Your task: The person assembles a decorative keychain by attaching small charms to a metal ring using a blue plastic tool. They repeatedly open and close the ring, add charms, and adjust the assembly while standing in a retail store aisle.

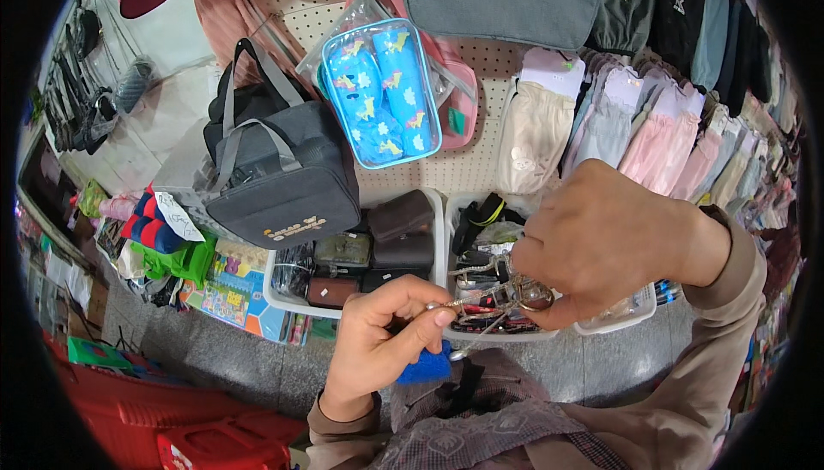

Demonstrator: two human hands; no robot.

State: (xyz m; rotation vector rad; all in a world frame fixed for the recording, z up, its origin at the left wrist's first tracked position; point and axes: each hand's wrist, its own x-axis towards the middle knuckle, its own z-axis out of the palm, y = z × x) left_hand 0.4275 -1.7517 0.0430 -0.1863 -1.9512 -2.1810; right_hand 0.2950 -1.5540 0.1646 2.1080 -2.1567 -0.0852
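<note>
My left hand (pixel 373 333) pinches one end of a thin metal chain (pixel 463 303) between thumb and fingertips. The chain runs across to my right hand (pixel 588 234), whose curled fingers hold its other end by a brass-coloured ring (pixel 536 296). Part of the chain is hidden behind the right fingers. A thin cord or wire with a small silvery end hangs below the chain. Just under my left hand is a bright blue object (pixel 425 365), partly covered, whose kind I cannot make out. Behind the chain stands a white bin (pixel 447 238) of mixed small goods.
A white bin (pixel 300 305) of dark wallets and pouches stands to the left. Above it hang a dark grey handbag (pixel 287 178) and a clear-fronted blue pouch (pixel 382 92). Packaged sleeves (pixel 536 139) hang at right. Red plastic goods (pixel 163 410) lie lower left.
</note>
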